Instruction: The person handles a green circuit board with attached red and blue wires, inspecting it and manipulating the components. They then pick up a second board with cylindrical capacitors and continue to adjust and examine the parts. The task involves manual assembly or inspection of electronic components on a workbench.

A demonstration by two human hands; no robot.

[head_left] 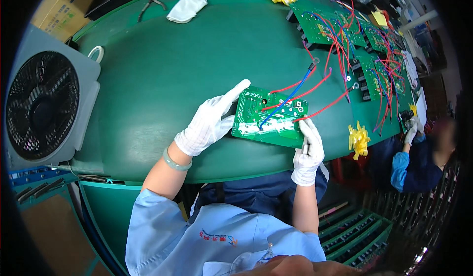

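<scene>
Right of the fan (42, 106), my left hand (209, 120) and right hand (310, 153) hold the green board (277, 124) by its edges (stiff, light, easy to crack, I guess).

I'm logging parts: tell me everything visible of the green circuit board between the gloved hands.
The glossy, roughly rectangular green circuit board carries pale markings and solder points. Red wires and a blue wire run from its face toward the upper right. It's held slightly rotated over the green tabletop: white-gloved left hand at its left edge, white-gloved right hand at its right.
</scene>
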